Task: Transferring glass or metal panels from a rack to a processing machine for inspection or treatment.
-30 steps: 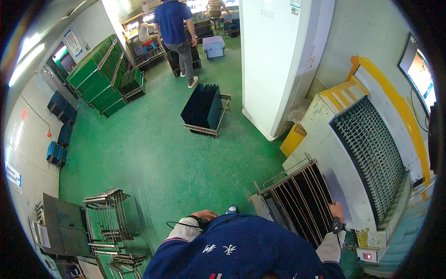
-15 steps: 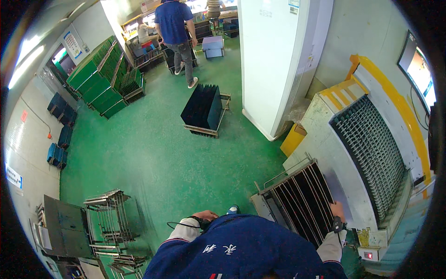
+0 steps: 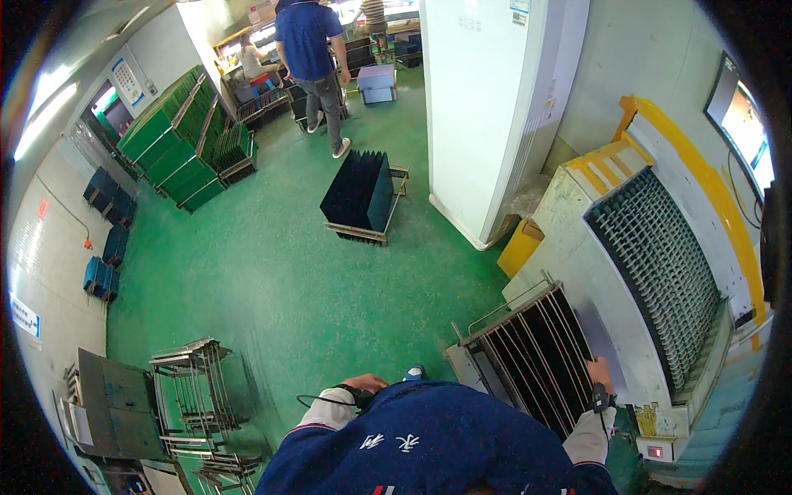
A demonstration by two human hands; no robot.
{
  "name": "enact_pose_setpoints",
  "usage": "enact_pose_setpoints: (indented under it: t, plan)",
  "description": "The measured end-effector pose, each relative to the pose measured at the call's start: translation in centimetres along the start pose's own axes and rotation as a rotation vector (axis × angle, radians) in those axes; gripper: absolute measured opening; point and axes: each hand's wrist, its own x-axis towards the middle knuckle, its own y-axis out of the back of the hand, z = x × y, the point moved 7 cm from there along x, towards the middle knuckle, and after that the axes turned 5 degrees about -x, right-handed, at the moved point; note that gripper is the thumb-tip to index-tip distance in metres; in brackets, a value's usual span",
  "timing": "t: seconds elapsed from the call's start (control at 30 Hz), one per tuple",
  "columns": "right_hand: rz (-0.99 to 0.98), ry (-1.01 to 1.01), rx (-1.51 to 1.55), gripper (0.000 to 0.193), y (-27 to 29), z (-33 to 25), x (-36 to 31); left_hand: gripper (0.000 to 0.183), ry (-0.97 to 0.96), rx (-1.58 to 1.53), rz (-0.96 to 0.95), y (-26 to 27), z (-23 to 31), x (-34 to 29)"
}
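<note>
My right hand point(image 3: 598, 372) rests at the right edge of a metal rack point(image 3: 528, 342), beside the machine at the lower right. Thin bars run across the rack, and dark panels or dark gaps show between them. Whether those fingers grip the edge is too small to make out. Close against the front of my dark blue top lies my left hand point(image 3: 365, 382), its fingers mostly hidden. A black cord loops out from the left wrist.
The roller conveyor machine point(image 3: 660, 272) stands at the right, next to a tall white cabinet point(image 3: 474, 115). A rack of dark panels point(image 3: 359, 194) sits on the green floor ahead. Empty metal racks point(image 3: 194, 388) stand lower left, stacked green panels point(image 3: 177, 140) upper left. A person point(image 3: 310, 49) stands beyond.
Both my hands and the rack beside me keep their places. At the back, the people by the benches have shifted slightly.
</note>
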Motion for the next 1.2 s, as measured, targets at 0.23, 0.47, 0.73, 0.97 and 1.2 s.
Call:
enact_pose_setpoints:
  t: [0.23,0.47,0.73,0.97,1.2]
  plan:
    - [0.016,0.028,0.007,0.038,0.3,-0.9,-0.5,0.052,-0.023,0.061,0.0,0.1,0.0,0.3]
    - [0.02,0.051,-0.007,0.032,0.1,-0.5,0.0,0.038,-0.033,-0.049,0.024,0.4,-1.1,1.2]
    - [0.025,0.058,0.025,0.034,0.5,-1.3,-0.8,0.042,-0.028,0.084,0.032,0.8,-1.1,1.5]
    - [0.023,0.019,0.027,0.039,0.9,-1.7,-1.3,0.044,-0.006,-0.003,0.013,0.8,-1.7,1.8]
    - [0.015,0.015,0.107,0.039,-0.8,1.4,1.1,0.044,0.006,-0.023,0.026,0.9,-1.2,1.6]
